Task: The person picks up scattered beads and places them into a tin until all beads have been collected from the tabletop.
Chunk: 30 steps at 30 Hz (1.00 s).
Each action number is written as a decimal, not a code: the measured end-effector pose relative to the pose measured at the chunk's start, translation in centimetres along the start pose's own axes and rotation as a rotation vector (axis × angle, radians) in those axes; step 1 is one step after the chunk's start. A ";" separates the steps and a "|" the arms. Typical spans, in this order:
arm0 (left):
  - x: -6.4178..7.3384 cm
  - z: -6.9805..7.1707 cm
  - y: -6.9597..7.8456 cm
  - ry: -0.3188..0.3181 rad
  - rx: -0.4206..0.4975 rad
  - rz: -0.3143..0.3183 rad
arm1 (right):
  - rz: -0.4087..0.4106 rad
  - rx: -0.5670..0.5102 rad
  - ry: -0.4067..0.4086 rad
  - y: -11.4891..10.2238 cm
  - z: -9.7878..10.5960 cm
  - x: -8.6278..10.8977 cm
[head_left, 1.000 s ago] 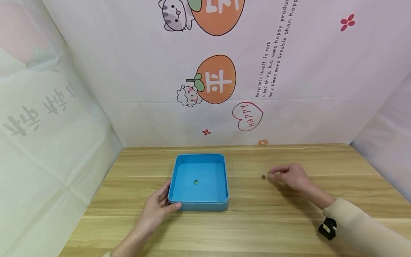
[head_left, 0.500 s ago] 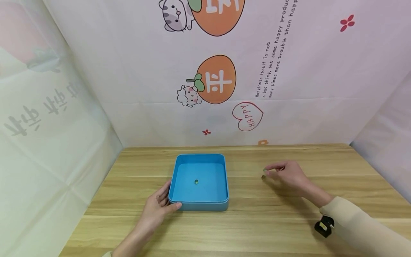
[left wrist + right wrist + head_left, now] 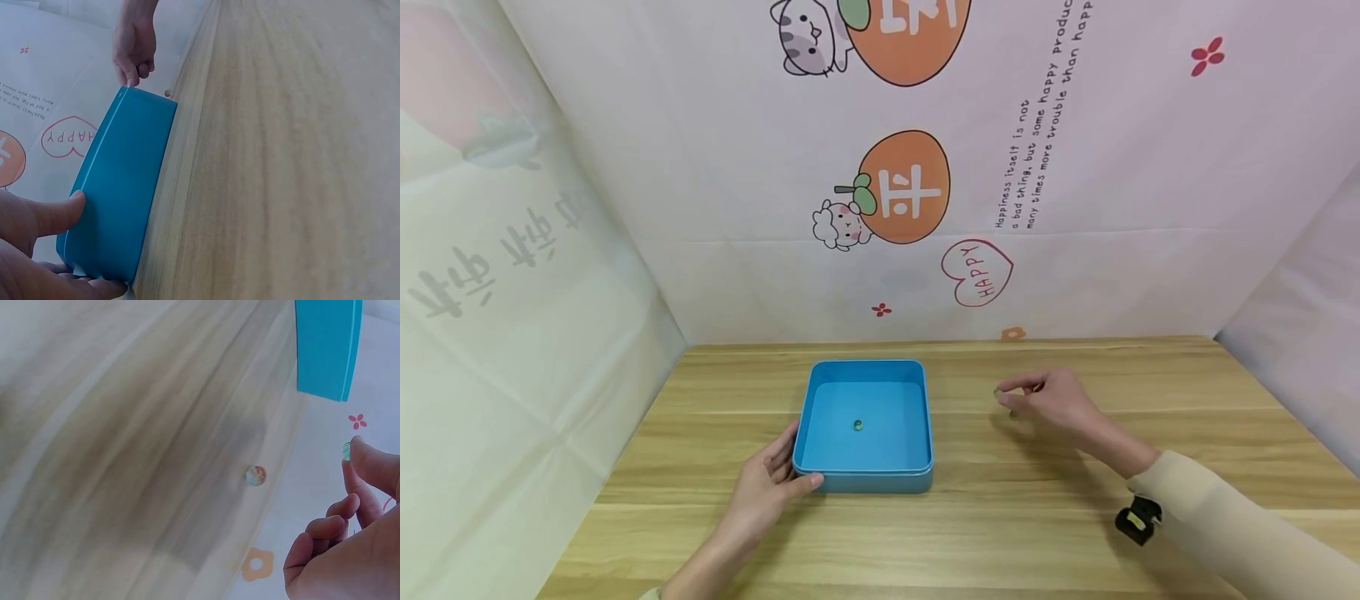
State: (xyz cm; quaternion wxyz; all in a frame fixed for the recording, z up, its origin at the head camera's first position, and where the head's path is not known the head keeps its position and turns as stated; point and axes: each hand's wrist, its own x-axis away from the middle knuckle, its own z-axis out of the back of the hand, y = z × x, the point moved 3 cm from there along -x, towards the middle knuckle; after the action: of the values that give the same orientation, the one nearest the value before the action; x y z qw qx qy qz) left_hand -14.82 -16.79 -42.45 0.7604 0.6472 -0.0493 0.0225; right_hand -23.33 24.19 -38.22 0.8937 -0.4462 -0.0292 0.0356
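In the head view, a square blue box [image 3: 874, 482] stands on the table left of centre, its top uncovered. One small glass marble [image 3: 858, 425] lies on its floor. My left hand [image 3: 758, 492] holds the box's near left corner, thumb on the front wall and fingers along the side. To the right, my right hand [image 3: 1058, 407] pinches a greenish glass marble [image 3: 346, 450] between thumb and forefinger, above the table. Another clear marble [image 3: 255, 475] with reddish colour in it rests on the wood below, mostly covered by the hand in the head view.
The wood-grain table [image 3: 1000, 533] ends at a printed white cloth [image 3: 737, 250] hanging behind it, and cloth rises on both sides too. A black wrist device [image 3: 1138, 521] sits under the right sleeve [image 3: 1225, 517].
My right hand has lifted its marble off the table and moved left toward the box, passing over the other marble. My left hand and the box have stayed in place.
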 end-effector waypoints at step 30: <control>0.0 0.0 -0.1 -0.013 0.021 0.001 | 0.068 -0.086 -0.064 -6.4 -4.7 -2.1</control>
State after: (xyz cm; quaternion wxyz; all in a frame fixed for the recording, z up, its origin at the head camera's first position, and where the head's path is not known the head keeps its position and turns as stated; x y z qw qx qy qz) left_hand -14.77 -16.78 -42.56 0.7532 0.6552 -0.0544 0.0193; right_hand -24.83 16.40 -35.92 0.8706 -0.4837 -0.0440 0.0789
